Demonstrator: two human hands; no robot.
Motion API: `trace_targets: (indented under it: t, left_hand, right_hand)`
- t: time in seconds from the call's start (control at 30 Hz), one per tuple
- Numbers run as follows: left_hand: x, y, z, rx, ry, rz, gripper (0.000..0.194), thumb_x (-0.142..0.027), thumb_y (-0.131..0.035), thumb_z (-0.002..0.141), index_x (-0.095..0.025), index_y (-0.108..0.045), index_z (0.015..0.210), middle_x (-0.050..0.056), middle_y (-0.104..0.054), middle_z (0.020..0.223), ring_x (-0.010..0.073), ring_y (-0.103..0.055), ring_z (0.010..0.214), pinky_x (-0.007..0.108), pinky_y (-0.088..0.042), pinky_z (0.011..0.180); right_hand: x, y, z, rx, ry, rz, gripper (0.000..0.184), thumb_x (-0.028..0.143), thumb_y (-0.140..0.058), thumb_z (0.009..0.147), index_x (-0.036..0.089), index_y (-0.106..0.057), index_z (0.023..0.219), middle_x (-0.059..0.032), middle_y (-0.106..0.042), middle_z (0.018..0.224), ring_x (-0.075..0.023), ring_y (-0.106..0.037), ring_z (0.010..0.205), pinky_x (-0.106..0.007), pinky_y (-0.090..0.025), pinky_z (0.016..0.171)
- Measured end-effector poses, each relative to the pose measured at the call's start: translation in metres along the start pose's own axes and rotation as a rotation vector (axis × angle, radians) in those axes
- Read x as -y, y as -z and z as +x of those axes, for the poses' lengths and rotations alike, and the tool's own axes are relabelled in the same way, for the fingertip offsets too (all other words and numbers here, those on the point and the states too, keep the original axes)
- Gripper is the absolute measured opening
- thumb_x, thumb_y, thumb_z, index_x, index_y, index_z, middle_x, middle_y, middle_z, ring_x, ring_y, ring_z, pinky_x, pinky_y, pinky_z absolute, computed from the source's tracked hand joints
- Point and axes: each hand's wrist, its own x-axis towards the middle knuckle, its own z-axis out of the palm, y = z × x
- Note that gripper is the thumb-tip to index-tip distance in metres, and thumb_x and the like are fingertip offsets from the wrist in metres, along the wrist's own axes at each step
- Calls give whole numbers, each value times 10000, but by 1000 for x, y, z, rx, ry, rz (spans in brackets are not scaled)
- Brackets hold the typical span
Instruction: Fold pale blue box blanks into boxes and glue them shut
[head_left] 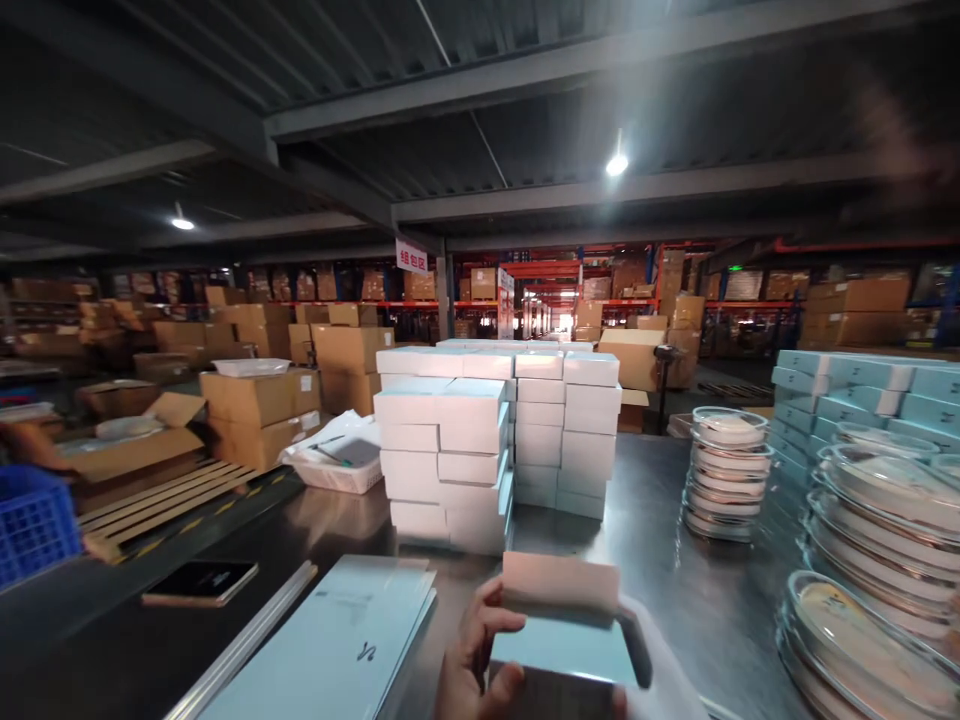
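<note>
Head view shows your left hand [476,665] at the near table [660,560] edge, fingers curled around the left side of a small pale-blue box [566,640] whose flap stands open, its long axis running left to right. Your right hand seems hidden under the box's right side, so I cannot tell its grip. Flat carton blanks [337,650] lie just left.

left hand [472,665] grips open light-blue box [566,640] | white box stack [495,440] behind | metal table [660,560]
</note>
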Motion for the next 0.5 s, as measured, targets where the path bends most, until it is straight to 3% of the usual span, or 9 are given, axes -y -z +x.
trace_targets:
  t: [0.07, 0.13, 0.2, 0.3, 0.4, 0.5]
  left_hand:
    - [2, 7, 2, 30, 3, -66, 510, -656, -866, 736, -271, -686, 1018, 87, -739, 1206, 308, -716, 1164, 397, -569, 984]
    - [0, 13, 8, 114, -36, -57, 499, -606, -874, 767, -310, -684, 1121, 52, -745, 1132, 274, -727, 1119, 381, -569, 974]
    - [-6, 17, 15, 253, -127, 41, 446, -621, -826, 814, -320, -756, 1135, 61, -736, 1148, 293, -691, 1200, 397, -543, 1027]
    - [-19, 17, 26, 438, -231, 140, 366, -631, -756, 869, -339, -830, 1077, 75, -777, 1172, 329, -619, 1323, 466, -465, 1136]
    - [-30, 16, 29, 503, -293, 162, 266, -554, -707, 942, -384, -818, 1113, 50, -825, 1126, 287, -703, 1202, 487, -479, 1128]
    - [-38, 20, 31, 578, -416, 306, 257, -502, -665, 987, -399, -773, 1196, 34, -837, 1153, 262, -736, 1174, 439, -526, 1095]
  right_hand:
    - [-6, 6, -11, 0, 71, -29, 845, 816, -826, 744, 310, -647, 1397, -114, -512, 1557, -395, -495, 1419, -459, -461, 1173]
    - [-9, 10, -20, 45, 130, -88, 588, 638, -833, 874, 353, -667, 1361, -80, -458, 1612, -351, -487, 1440, -410, -482, 1159]
    - [-6, 10, -23, 123, 193, -157, 377, 492, -724, 1010, 359, -683, 1361, -76, -433, 1635, -326, -464, 1464, -384, -509, 1134]
    - [10, 9, -19, 195, 249, -201, 335, 440, -608, 1084, 345, -685, 1396, -96, -443, 1626, -325, -432, 1484, -409, -489, 1157]
    - [30, 8, -14, 183, 305, -187, 302, 433, -572, 1108, 375, -691, 1380, -99, -538, 1543, -298, -528, 1415, -390, -523, 1122]
    - [42, 0, -15, 119, 395, -175, 291, 476, -545, 1117, 382, -692, 1350, -97, -620, 1429, -276, -619, 1310, -380, -563, 1060]
